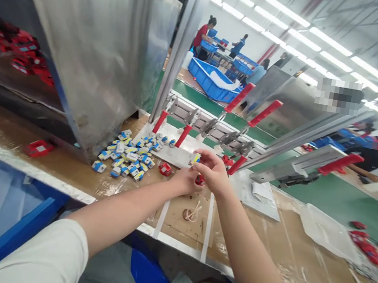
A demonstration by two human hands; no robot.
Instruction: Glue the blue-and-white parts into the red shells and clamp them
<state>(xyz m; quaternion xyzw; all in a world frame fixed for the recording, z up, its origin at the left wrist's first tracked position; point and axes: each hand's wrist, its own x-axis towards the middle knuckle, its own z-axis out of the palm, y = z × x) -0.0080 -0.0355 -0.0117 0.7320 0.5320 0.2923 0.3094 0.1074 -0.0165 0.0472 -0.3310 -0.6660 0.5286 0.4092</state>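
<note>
Factory hall under rows of strip lights; other people stand at blue crates far behind. Head view: worn brown cardboard-covered workbench (298,271) runs across the frame. Slanted sheet-metal chute (93,43) at left ends over a heap of small blue, white and yellow plastic parts (129,153). Row of red-handled toggle clamps (210,121) stands on a pale fixture plate (175,156) behind the hands. Right hand (214,172) pinches one small blue-white-yellow plastic part (195,158) between thumb and fingertips, raised just above the plate edge. Left hand (185,182) sits touching the right, fingers curled; their grip cannot be made out. Small red plastic piece (200,180) shows between the two hands.
</note>
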